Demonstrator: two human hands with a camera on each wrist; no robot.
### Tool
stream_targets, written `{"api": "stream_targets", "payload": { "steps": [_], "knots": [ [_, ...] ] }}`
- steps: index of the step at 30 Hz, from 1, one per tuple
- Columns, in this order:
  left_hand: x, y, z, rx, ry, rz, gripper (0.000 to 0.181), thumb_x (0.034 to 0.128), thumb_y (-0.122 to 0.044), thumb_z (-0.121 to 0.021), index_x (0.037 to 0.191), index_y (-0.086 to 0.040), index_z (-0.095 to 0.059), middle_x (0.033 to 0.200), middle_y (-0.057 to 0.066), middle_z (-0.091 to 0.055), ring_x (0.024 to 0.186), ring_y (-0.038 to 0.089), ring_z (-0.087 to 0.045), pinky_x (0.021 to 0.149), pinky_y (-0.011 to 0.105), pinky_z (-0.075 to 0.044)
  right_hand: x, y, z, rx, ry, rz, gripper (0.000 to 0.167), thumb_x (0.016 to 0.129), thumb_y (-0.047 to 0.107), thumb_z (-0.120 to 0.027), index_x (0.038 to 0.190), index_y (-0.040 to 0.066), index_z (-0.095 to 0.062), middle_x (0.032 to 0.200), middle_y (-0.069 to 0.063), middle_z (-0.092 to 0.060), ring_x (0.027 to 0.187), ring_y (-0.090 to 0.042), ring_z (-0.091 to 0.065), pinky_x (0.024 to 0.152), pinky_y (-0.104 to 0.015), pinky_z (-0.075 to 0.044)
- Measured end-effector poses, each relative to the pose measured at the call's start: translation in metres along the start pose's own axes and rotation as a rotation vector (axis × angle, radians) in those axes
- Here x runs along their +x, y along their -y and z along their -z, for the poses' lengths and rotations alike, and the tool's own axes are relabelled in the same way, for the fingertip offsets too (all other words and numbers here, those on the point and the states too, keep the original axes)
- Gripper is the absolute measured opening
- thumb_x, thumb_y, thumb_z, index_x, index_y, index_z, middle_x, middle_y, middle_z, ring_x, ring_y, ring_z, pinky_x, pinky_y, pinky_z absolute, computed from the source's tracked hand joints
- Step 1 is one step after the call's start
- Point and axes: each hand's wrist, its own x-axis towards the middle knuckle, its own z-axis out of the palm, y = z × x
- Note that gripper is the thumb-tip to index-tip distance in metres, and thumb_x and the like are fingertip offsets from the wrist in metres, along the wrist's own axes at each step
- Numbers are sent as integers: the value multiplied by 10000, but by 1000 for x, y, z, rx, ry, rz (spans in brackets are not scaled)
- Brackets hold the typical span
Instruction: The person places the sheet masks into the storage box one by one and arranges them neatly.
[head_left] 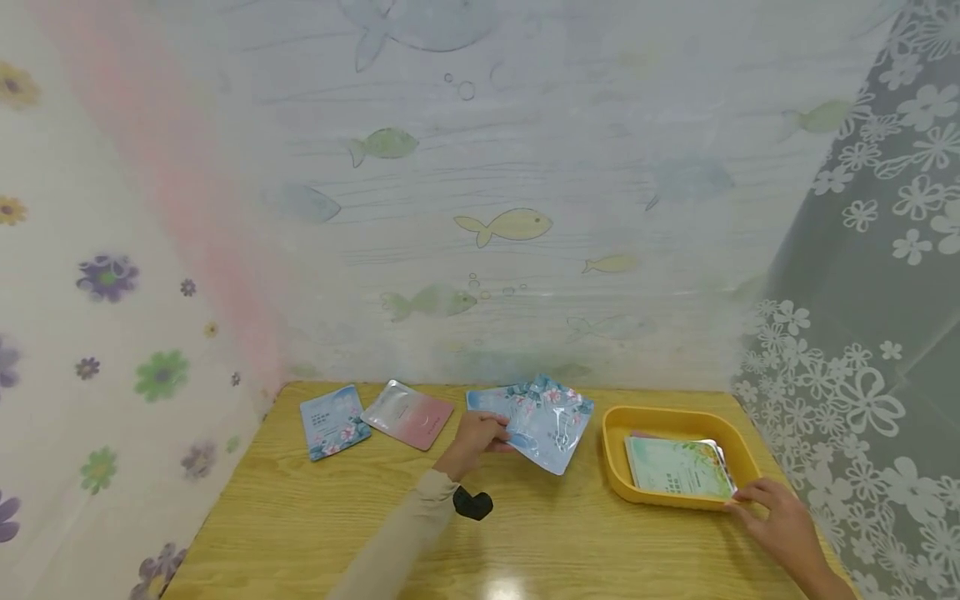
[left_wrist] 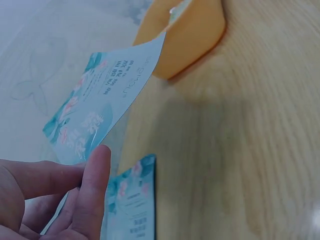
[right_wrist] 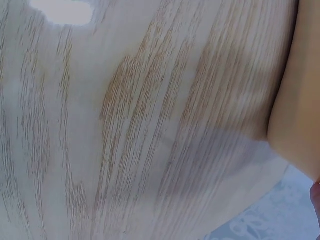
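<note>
My left hand [head_left: 476,442] pinches a blue floral facial mask packet [head_left: 553,429] by its edge, tilted up above the table. Behind it, a second blue packet [head_left: 487,398] lies near the wall, partly covered; the left wrist view also shows this lower packet [left_wrist: 132,205] beneath the held one [left_wrist: 110,95]. At the right, my right hand [head_left: 783,529] grips the front right corner of a yellow tray [head_left: 611,454]. Inside the tray lies a green packet [head_left: 675,467] on top of others. The right wrist view catches only a sliver of that hand.
Two more packets lie on the wooden table [head_left: 285,517] at the left, one blue [head_left: 335,422] and one pink and silver [head_left: 408,415]. Printed fabric walls stand close behind the table and along both sides. A black heart shape [head_left: 472,503] shows beside the left sleeve.
</note>
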Motion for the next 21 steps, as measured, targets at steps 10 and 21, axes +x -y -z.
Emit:
{"api": "stream_targets", "payload": {
  "steps": [10, 21],
  "knots": [
    [3, -21, -1, 0, 107, -37, 256, 840, 71, -591, 1084, 137, -628, 852, 197, -624, 668, 279, -675, 756, 437, -569, 0, -1, -4, -49, -6, 80, 310, 440, 10, -875, 651, 133, -684, 723, 47, -555, 678, -188, -506, 592, -244, -413],
    [2, -22, -17, -7, 166, -18, 300, 856, 60, -594, 1153, 100, -618, 970, 192, -631, 708, 270, -677, 822, 464, -542, 0, 0, -1, -46, 6, 74, 309, 450, 4, -869, 646, 141, -674, 709, 61, -549, 663, -181, -508, 598, -202, -400]
  ]
}}
